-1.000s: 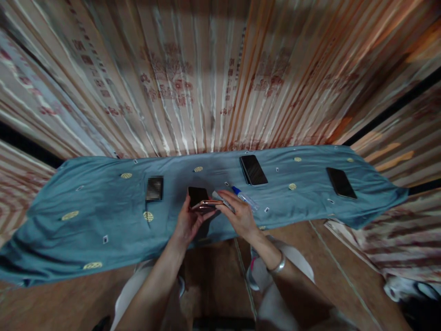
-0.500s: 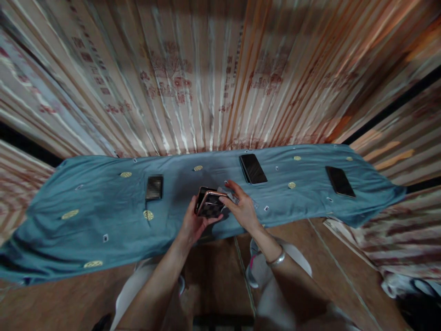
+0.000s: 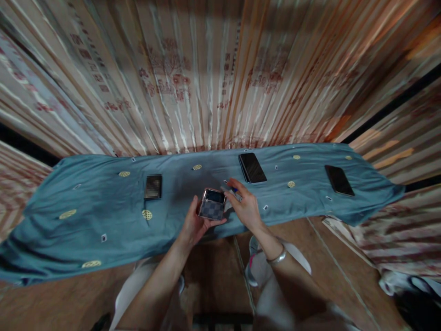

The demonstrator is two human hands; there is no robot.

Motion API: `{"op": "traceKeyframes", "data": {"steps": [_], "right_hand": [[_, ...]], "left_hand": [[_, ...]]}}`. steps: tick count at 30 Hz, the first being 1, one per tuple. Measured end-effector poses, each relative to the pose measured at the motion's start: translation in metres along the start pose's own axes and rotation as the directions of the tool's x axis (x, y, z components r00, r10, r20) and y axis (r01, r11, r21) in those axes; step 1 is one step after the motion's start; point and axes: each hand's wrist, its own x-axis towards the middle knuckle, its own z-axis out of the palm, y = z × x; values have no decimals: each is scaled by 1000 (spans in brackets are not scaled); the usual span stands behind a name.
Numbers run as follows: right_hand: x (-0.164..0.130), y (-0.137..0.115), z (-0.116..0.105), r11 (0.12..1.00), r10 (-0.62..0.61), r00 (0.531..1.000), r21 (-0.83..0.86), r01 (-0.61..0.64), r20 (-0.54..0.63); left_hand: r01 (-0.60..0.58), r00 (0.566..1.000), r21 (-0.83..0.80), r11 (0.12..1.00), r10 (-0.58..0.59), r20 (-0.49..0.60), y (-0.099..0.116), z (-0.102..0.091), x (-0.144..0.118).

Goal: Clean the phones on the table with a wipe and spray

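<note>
My left hand point(image 3: 197, 223) is closed round a squarish folded flip phone point(image 3: 212, 210), its thumb at the left edge and fingers underneath. The phone has a dark glossy panel on its upper part, a grey checkered lower part and a shiny pinkish rim. My right hand point(image 3: 245, 206) is just right of the phone, thumb and fingers pinched on a thin, pale, see-through piece point(image 3: 227, 189) with a bit of blue; its kind is unclear. A blue cloth point(image 3: 120, 230) lies under both hands.
Dark phone-like slabs, apparently stacked, lie at back centre point(image 3: 254, 168), and another dark slab point(image 3: 339, 180) lies to the right. At left is a small pixelated dark square point(image 3: 153, 187). A patterned curtain point(image 3: 193, 92) hangs behind the covered table.
The phone has turned so its panel and checkered face point up at me. My right hand has come off its edge and shifted slightly right, with a blue bit now showing.
</note>
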Motion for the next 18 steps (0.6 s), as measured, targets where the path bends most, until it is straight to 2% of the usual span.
{"op": "traceKeyframes", "data": {"steps": [6,9,12,14,18], "right_hand": [[9,7,-13,994,-84,995,-71,80,-53],[16,10,-25,983,-125,984,-149,106,-126],[20,13,-35,987,-106,978,-141,81,-180],[20,14,-37,993,-76,988,-99,63,-133],[16,13,-35,995,-83,991,-46,88,107]], "left_hand": [[57,990,44,997,-63,129,-2,-7,0],[69,990,75,995,-77,118,-1,-6,-3],[37,996,113,993,-46,81,1,-2,-6],[19,997,148,989,-29,65,1,0,-7],[22,998,215,976,-36,60,-2,1,-6]]}}
